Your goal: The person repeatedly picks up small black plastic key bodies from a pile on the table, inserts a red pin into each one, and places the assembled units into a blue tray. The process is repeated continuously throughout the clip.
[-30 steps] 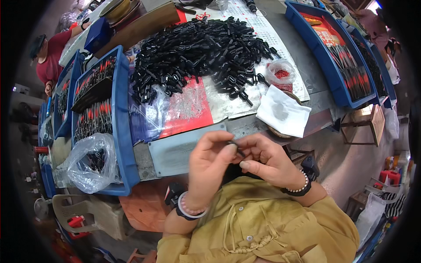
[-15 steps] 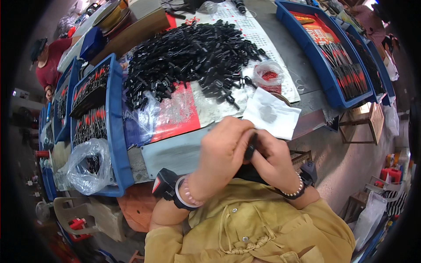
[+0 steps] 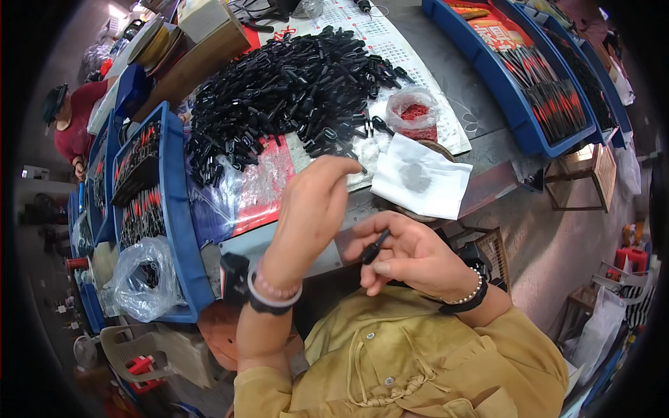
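My right hand is palm-up in front of my chest, fingers loosely curled. It holds a small black piece with a thick body and a thin stem, between thumb and fingers. My left hand reaches over the near edge of the table, back upward. Its fingers are bent and pressed together at the front of a large pile of similar black pieces. Whether a piece is pinched at those fingertips is hidden. A white paper sheet with a grey smudge lies to the right of that hand.
A plastic bag with small red bits stands behind the paper. Blue trays of black-and-red tools flank the table, one on the left and another on the right. A clear plastic bag hangs over the left tray. A person is at far left.
My hands were together around a black piece and have parted. The left one moved left and forward to the pile's edge; the right one turned palm-up, keeping a black piece.
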### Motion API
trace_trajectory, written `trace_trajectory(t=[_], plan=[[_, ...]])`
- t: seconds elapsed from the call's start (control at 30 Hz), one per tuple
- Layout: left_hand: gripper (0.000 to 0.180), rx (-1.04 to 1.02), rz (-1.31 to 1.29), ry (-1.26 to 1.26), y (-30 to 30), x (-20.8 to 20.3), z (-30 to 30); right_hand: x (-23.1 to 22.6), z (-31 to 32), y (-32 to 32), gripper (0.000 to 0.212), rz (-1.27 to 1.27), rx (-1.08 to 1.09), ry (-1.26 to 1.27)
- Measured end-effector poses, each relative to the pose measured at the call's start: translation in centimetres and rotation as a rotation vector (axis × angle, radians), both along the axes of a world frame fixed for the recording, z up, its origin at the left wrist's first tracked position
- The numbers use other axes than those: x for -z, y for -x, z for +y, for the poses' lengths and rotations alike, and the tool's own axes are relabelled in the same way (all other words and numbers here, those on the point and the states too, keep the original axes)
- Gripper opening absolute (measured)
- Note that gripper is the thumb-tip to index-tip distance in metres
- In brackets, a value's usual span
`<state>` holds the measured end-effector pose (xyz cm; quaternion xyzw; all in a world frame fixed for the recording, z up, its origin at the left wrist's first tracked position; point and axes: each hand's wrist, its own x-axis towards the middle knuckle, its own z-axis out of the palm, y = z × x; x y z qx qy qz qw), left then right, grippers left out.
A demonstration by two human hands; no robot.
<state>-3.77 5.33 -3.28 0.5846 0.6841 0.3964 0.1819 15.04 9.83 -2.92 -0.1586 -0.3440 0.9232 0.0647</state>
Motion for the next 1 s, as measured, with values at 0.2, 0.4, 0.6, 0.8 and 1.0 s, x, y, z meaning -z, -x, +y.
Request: trace_trajectory(t=[0.2,0.4,0.6,0.8,1.0], plan=[[0.019,-0.051,0.236,0.027,1.4,2.4,1.9,0.0,-0.6,-1.4,0.028,-0.009,0.010,-0.115],[0.021,-0.101,-0.072,0.018,-0.3,0.0,-2.4,0.7,-0.6,-1.5,0.028,-0.013,0.236,-0.209],[0.033,-0.103,-0.978,0.120,-4.6,-0.8,-6.6,1.4,-0.7,-0.6,0.026,-0.036,0.417,-0.429],[0.042,-0.047,-0.977,-0.049,-6.4,0.5,-6.9,0.6,-1.5,-0.4,0.029,-0.158,0.343,-0.748],[0.041,-0.080,-0.832,-0.069,-6.6,0.8,-7.2,-0.9,-0.8,-0.2,0.027,-0.212,0.262,-0.989]])
